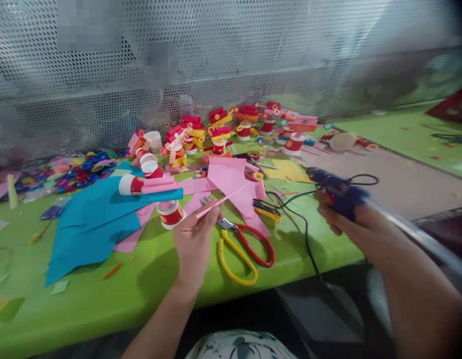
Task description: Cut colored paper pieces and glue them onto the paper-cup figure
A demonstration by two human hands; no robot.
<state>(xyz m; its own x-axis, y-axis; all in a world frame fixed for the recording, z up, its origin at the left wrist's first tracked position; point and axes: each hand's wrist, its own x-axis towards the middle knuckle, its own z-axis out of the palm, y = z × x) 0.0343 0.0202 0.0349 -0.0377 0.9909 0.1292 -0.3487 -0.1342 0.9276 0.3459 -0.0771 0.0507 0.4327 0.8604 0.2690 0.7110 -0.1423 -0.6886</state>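
Observation:
My left hand (195, 232) pinches a thin pink paper strip (221, 201) that slants up to the right over pink paper sheets (229, 174). In my right hand (338, 219), off to the right, is a dark blue glue gun (334, 189) with its nozzle pointing left and a small red light showing. Just right of my left hand lie scissors (246, 252) with one red and one yellow handle. Close behind the left hand stands a red and white paper cup (170, 214); another cup (131, 184) lies tipped beside pink and blue paper rolls (161, 194).
Blue paper (92, 224) covers the table's left part. Several decorated cups (219, 144) stand along the perforated metal screen (216, 65). A black cable (307, 239) runs over the table's front edge. Yellow-handled pliers (267, 210) lie near the middle, and colourful small pieces (81, 172) are heaped at left.

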